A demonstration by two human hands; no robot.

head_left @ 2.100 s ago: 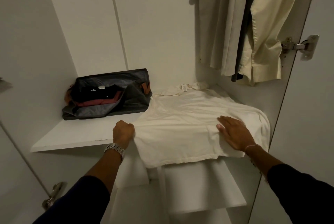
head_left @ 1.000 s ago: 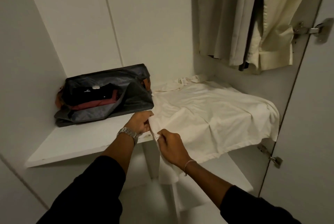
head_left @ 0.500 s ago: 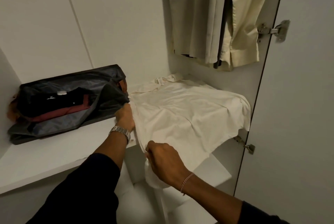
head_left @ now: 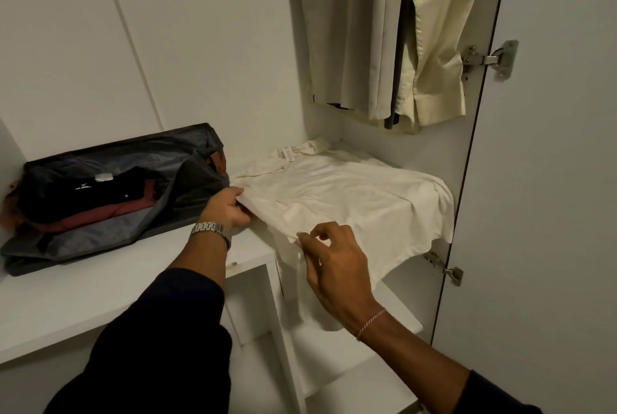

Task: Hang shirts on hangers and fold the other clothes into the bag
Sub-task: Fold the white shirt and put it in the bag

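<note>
- The left hand (head_left: 227, 210) pinches the left edge of the cream shirt (head_left: 350, 200), thumb on top and fingers curled under the cloth; a metal watch (head_left: 211, 230) sits on that wrist.
- The right hand (head_left: 337, 263) pinches the same edge nearer the camera between thumb and forefinger, the other fingers loosely raised; a thin bracelet (head_left: 370, 322) circles its wrist. Both arms wear dark sleeves.
- The cream shirt lies spread on the white shelf (head_left: 100, 286), collar and label toward the back wall; its front and right parts droop over the shelf's edge.
- Just left of the shirt, touching its corner, the dark bag (head_left: 160, 213) lies open on the same shelf, with a folded black garment (head_left: 83, 191) on top of a folded maroon garment (head_left: 110, 213) inside.
- Below the shelf edge, white lower compartments (head_left: 334, 363) are split by an upright divider.
- Above right, a grey shirt (head_left: 350, 29) and a pale yellow shirt (head_left: 440, 33) hang side by side with a dark strip of cloth between them.
- The wardrobe's walls are plain white panels; its open door (head_left: 551, 180) stands at the right, with metal hinges (head_left: 494, 60) at the frame.
</note>
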